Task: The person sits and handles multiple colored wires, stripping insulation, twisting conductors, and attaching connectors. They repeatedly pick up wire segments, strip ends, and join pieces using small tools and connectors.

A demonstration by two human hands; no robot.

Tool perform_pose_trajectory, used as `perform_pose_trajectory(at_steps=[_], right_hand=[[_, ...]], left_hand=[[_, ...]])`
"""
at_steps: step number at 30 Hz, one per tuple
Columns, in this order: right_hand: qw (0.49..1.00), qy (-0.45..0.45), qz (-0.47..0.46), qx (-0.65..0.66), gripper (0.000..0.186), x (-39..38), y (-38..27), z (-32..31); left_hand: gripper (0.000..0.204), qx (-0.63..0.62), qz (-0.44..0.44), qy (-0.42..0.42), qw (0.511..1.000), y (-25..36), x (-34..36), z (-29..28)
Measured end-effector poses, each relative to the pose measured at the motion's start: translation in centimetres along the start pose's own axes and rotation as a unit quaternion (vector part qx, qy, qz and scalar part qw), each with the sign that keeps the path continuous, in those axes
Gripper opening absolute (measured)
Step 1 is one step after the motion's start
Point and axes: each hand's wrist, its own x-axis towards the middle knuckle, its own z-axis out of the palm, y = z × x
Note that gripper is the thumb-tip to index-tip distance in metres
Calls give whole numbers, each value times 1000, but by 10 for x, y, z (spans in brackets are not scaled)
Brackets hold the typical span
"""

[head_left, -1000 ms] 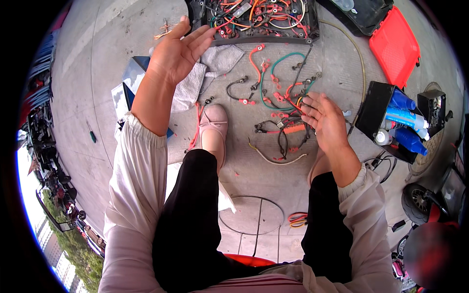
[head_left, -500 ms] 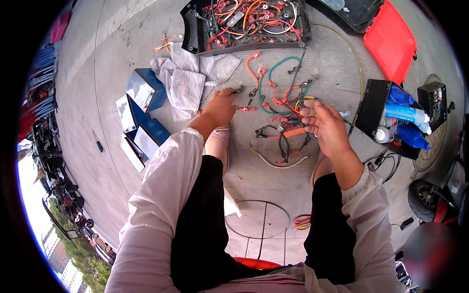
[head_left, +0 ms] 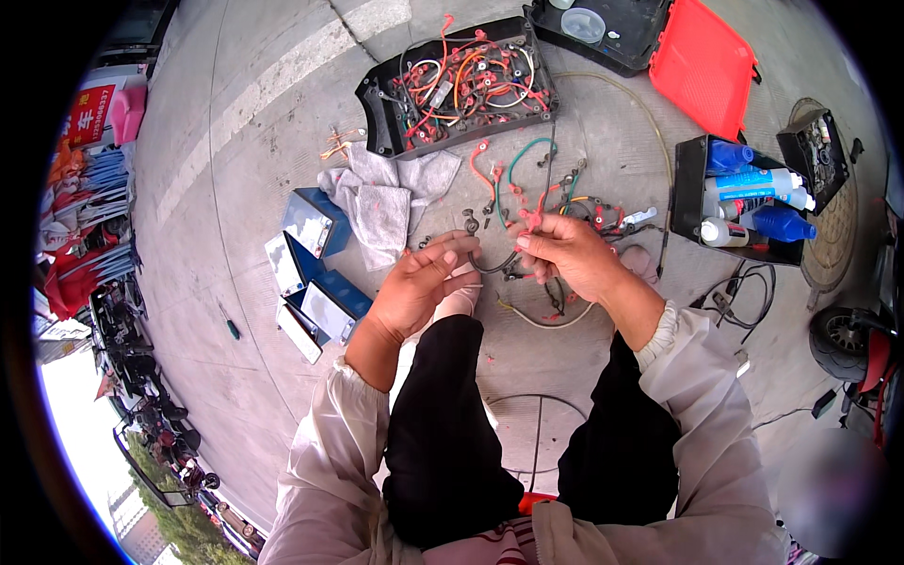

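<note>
My right hand (head_left: 579,262) pinches a cable with a red terminal cover (head_left: 530,221) between thumb and forefinger, above the loose cables. My left hand (head_left: 414,287) is to its left, fingers curled and thumb in toward them, on what looks like the end of a black cable (head_left: 487,271) that arcs toward my right hand. Just beyond the left fingertips is a small black ring-shaped piece (head_left: 471,221). Farther out lie a green cable (head_left: 513,168) and an orange-red cable (head_left: 480,162) with red end covers. My right hand partly hides the cables under it.
A black tray (head_left: 377,118) full of cables is at the far side. A grey towel (head_left: 381,212) and blue boxes (head_left: 320,221) lie left. On the right are a bottle-filled black box (head_left: 692,179), an open red-lidded case (head_left: 706,71) and a small black box (head_left: 800,141).
My left hand has drawn back from the ground toward me. The right hand has closed around a red-covered cable and moved left, closer to the left hand. The view has shifted.
</note>
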Motion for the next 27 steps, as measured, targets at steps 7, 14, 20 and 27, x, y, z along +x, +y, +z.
perform_pose_trajectory(at_steps=[7,14,20,27], right_hand=[[985,-5,-160,-62,24,-9,4,8],[986,-50,-156,10,34,2,9,-8],[995,-32,-85,35,36,13,13,-16],[994,-50,-41,86,41,17,18,-24]], left_hand=[[40,-73,-21,73,994,-8,8,-2],[37,20,-11,50,998,-5,32,5],[52,18,32,9,999,-2,40,4],[57,95,25,-11,995,-4,48,3]])
